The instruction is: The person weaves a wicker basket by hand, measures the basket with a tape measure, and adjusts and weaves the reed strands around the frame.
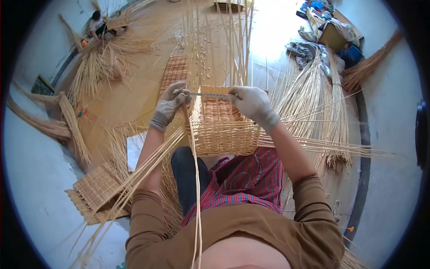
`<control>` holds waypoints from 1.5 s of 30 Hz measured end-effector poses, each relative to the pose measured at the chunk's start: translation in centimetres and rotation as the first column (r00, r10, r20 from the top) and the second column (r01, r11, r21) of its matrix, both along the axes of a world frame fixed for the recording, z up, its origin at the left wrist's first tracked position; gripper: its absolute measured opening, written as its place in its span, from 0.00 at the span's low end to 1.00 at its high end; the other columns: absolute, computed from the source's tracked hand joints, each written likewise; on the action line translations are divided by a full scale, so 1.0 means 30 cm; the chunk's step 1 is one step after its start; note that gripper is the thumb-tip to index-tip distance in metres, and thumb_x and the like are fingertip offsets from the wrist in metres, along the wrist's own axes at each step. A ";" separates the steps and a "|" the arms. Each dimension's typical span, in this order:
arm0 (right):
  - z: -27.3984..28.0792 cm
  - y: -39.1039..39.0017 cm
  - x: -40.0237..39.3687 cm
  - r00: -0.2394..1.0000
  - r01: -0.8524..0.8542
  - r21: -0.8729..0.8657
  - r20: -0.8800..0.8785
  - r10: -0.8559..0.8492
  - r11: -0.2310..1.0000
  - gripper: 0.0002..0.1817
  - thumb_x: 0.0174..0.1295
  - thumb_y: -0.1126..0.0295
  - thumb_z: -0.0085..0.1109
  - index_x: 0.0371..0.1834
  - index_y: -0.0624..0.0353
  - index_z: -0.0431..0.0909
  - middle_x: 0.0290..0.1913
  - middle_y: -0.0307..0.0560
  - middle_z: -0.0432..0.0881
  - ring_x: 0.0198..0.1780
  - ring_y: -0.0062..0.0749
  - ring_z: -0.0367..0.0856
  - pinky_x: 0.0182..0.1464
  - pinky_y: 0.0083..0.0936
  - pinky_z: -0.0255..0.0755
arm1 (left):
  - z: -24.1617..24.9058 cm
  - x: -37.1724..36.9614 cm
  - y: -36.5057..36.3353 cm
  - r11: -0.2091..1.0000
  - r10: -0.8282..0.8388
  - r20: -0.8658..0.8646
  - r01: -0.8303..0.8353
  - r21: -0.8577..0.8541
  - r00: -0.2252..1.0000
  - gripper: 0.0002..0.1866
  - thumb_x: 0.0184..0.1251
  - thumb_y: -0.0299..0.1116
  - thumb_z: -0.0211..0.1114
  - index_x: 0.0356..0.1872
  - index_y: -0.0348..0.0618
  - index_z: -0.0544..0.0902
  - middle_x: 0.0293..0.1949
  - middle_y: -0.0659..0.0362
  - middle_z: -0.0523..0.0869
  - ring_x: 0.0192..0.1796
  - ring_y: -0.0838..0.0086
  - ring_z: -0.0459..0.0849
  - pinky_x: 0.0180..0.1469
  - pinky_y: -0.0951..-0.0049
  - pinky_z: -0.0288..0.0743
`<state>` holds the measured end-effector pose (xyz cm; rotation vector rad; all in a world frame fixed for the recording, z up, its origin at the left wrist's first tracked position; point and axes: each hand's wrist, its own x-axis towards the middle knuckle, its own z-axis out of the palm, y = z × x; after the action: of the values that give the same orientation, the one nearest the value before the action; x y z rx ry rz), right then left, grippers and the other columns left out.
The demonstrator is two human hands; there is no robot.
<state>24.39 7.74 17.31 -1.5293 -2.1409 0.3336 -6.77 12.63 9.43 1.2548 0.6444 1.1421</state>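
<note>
A half-woven wicker basket (224, 136) rests in front of my lap, with long willow rods sticking up from its far side and out to both sides. Across the top of it stretches a thin tape measure (209, 95). My left hand (172, 104), in a pale work glove, pinches one end of the tape at the basket's left corner. Gloved as well, my right hand (251, 103) has its thumb and fingers closed on the tape near the right corner. A brown stick-like corner post (186, 114) stands beside my left fingers.
Bundles of willow rods (309, 85) lie to the right, with bags and cloths (333, 29) behind. Woven panels (98, 190) lie at lower left; another woven panel (174, 71) lies ahead. Far left, a person (97, 26) sits beside more rods (96, 67).
</note>
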 end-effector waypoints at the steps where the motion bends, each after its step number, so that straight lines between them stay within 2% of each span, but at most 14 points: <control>1: -0.002 0.021 0.001 1.000 0.002 0.072 0.013 -0.003 0.997 0.20 0.70 0.48 0.56 0.43 0.53 0.87 0.36 0.52 0.88 0.39 0.49 0.87 0.45 0.39 0.78 | -0.038 -0.015 0.027 1.000 0.005 0.014 -0.004 -0.006 1.000 0.22 0.73 0.35 0.68 0.65 0.46 0.76 0.48 0.58 0.85 0.49 0.71 0.86 0.55 0.68 0.83; 6: 0.066 0.030 0.233 0.991 0.136 -0.121 0.035 -0.133 0.983 0.23 0.69 0.45 0.58 0.42 0.55 0.87 0.34 0.52 0.88 0.38 0.48 0.87 0.44 0.40 0.77 | -0.075 -0.004 0.016 0.993 0.113 0.090 -0.109 -0.052 0.990 0.17 0.74 0.36 0.67 0.60 0.46 0.80 0.43 0.59 0.87 0.42 0.69 0.88 0.43 0.63 0.86; 12: 0.006 0.024 0.406 0.955 0.272 -0.098 0.149 -0.256 0.957 0.23 0.68 0.44 0.59 0.50 0.51 0.86 0.35 0.50 0.89 0.40 0.44 0.88 0.46 0.38 0.79 | -0.082 -0.006 0.026 0.989 0.121 0.113 -0.111 -0.094 0.986 0.16 0.76 0.37 0.63 0.61 0.45 0.81 0.43 0.57 0.87 0.44 0.67 0.88 0.45 0.63 0.87; 14: 0.002 0.025 0.406 0.953 0.297 -0.151 0.107 -0.283 0.943 0.22 0.69 0.45 0.58 0.52 0.47 0.86 0.35 0.49 0.88 0.39 0.42 0.87 0.45 0.37 0.79 | -0.081 -0.001 0.025 0.988 0.129 0.112 -0.117 -0.103 0.985 0.16 0.77 0.36 0.63 0.61 0.45 0.80 0.43 0.57 0.87 0.45 0.67 0.88 0.46 0.63 0.87; 16: 0.018 0.015 0.406 0.959 0.283 -0.161 0.078 -0.274 0.945 0.21 0.69 0.45 0.58 0.53 0.46 0.86 0.35 0.48 0.88 0.39 0.41 0.87 0.45 0.36 0.79 | -0.070 -0.008 0.019 0.991 0.095 0.110 -0.084 -0.100 0.989 0.19 0.77 0.36 0.63 0.63 0.43 0.79 0.46 0.57 0.87 0.47 0.68 0.88 0.55 0.64 0.86; 21: -0.025 0.013 0.401 0.968 0.250 -0.155 0.006 -0.253 0.956 0.21 0.70 0.45 0.58 0.55 0.43 0.86 0.34 0.47 0.88 0.38 0.40 0.87 0.44 0.34 0.78 | -0.075 -0.001 0.015 0.989 0.104 0.124 -0.089 -0.122 0.987 0.19 0.76 0.34 0.64 0.64 0.42 0.79 0.47 0.56 0.88 0.49 0.68 0.89 0.55 0.65 0.87; 24: -0.049 0.027 0.393 0.972 0.166 -0.085 -0.151 -0.178 0.982 0.14 0.71 0.58 0.62 0.54 0.49 0.88 0.45 0.47 0.91 0.45 0.30 0.89 0.50 0.27 0.80 | -0.069 -0.012 0.000 0.981 0.154 0.114 -0.138 -0.135 0.981 0.18 0.76 0.33 0.63 0.63 0.42 0.80 0.48 0.56 0.88 0.48 0.68 0.89 0.53 0.65 0.87; 25: -0.064 0.042 0.405 0.977 0.116 -0.089 -0.169 -0.129 0.989 0.15 0.73 0.57 0.58 0.56 0.48 0.87 0.48 0.46 0.90 0.48 0.36 0.88 0.54 0.29 0.79 | -0.066 -0.006 -0.006 0.976 0.175 0.117 -0.157 -0.150 0.978 0.16 0.77 0.32 0.63 0.62 0.43 0.81 0.48 0.56 0.89 0.48 0.68 0.89 0.52 0.65 0.87; 28: -0.061 0.044 0.417 0.961 0.044 -0.142 -0.263 -0.081 0.989 0.15 0.73 0.60 0.59 0.57 0.51 0.86 0.50 0.44 0.90 0.48 0.34 0.89 0.55 0.30 0.79 | -0.061 0.002 -0.026 0.980 0.180 0.025 -0.177 -0.092 0.983 0.18 0.76 0.33 0.64 0.63 0.43 0.81 0.48 0.56 0.89 0.47 0.69 0.89 0.53 0.66 0.87; 33: -0.017 0.043 0.410 0.964 -0.042 -0.267 -0.266 -0.031 0.963 0.19 0.73 0.74 0.51 0.63 0.53 0.83 0.53 0.40 0.90 0.35 0.17 0.79 0.46 0.19 0.79 | -0.074 0.005 -0.026 0.979 0.195 -0.013 -0.195 -0.059 0.981 0.22 0.73 0.39 0.68 0.65 0.44 0.80 0.49 0.57 0.88 0.46 0.71 0.89 0.51 0.68 0.87; 40: 0.006 0.059 0.427 0.990 -0.074 -0.273 -0.136 0.038 0.959 0.22 0.70 0.78 0.48 0.63 0.53 0.82 0.53 0.46 0.89 0.35 0.23 0.83 0.45 0.23 0.81 | -0.072 0.009 -0.030 0.981 0.181 -0.058 -0.184 -0.053 0.982 0.21 0.74 0.37 0.67 0.65 0.45 0.81 0.49 0.57 0.89 0.44 0.73 0.89 0.52 0.68 0.87; 42: 0.007 0.051 0.436 0.993 -0.088 -0.220 -0.092 0.070 0.972 0.21 0.71 0.75 0.49 0.64 0.51 0.82 0.52 0.50 0.89 0.39 0.31 0.87 0.46 0.28 0.81 | -0.086 0.022 -0.038 0.979 0.191 -0.041 -0.194 -0.067 0.981 0.18 0.75 0.34 0.65 0.63 0.45 0.82 0.50 0.56 0.89 0.45 0.72 0.89 0.53 0.68 0.87; 44: 0.007 0.049 0.422 0.996 -0.045 -0.171 0.062 0.056 0.984 0.21 0.71 0.73 0.51 0.66 0.48 0.80 0.48 0.53 0.89 0.42 0.39 0.88 0.45 0.32 0.81 | -0.116 0.011 -0.057 0.969 0.240 -0.058 -0.243 -0.052 0.969 0.26 0.74 0.37 0.67 0.70 0.45 0.75 0.51 0.58 0.87 0.48 0.73 0.88 0.54 0.69 0.86; 45: 0.023 0.017 0.385 0.998 -0.019 -0.183 -0.058 0.009 0.983 0.22 0.71 0.71 0.54 0.68 0.47 0.78 0.43 0.54 0.89 0.41 0.43 0.88 0.44 0.35 0.80 | -0.115 0.006 -0.076 0.960 0.270 -0.065 -0.274 -0.060 0.961 0.26 0.74 0.37 0.67 0.70 0.45 0.75 0.51 0.58 0.87 0.48 0.73 0.88 0.54 0.69 0.86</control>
<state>35.96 8.26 18.00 -1.5840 -2.1268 0.5866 -6.60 10.35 5.98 1.1676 0.9124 1.3016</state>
